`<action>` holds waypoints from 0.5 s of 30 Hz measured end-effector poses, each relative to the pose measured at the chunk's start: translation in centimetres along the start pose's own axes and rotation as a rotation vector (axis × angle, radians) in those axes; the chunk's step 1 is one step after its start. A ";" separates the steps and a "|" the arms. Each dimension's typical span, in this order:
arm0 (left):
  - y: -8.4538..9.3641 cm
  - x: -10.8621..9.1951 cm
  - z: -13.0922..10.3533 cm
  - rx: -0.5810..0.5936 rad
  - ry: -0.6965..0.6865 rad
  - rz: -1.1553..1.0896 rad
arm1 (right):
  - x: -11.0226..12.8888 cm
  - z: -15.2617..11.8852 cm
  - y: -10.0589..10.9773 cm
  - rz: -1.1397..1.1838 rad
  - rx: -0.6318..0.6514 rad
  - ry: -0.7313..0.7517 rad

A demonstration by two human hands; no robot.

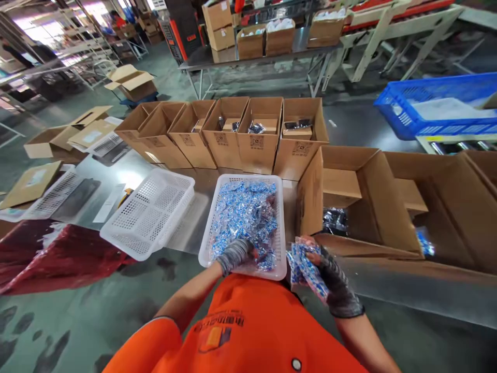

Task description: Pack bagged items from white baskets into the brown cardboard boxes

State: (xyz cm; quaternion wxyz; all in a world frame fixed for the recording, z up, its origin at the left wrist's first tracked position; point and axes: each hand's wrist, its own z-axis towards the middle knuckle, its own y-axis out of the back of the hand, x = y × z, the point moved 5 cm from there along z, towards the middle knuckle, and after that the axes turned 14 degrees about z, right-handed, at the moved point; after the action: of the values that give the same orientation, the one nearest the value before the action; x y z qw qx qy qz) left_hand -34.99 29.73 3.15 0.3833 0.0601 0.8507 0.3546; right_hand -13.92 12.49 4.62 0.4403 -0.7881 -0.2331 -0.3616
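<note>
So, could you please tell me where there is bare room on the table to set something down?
Bare metal shows between the tilted empty basket and the packet basket, and between that basket and the row of cartons. The left end is crowded with flat cartons; open boxes fill the right.

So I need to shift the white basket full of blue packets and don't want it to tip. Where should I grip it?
Probably by the two long side rims of the basket, one hand on each, coming from the near short end. It lies lengthwise away from the person, and its stiff lip is bare there. The left hand already rests inside among the packets.
</note>
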 end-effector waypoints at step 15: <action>4.7 -8.2 -0.1 -0.370 -0.139 -0.555 | 20.7 -4.3 6.1 -0.379 -0.627 0.900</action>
State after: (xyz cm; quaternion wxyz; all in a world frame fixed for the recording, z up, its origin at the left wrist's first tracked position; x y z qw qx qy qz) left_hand -30.13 30.06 11.22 0.5265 -0.2202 0.7278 0.3804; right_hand 1.70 6.68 18.97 0.1691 -0.5939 -0.0419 -0.7854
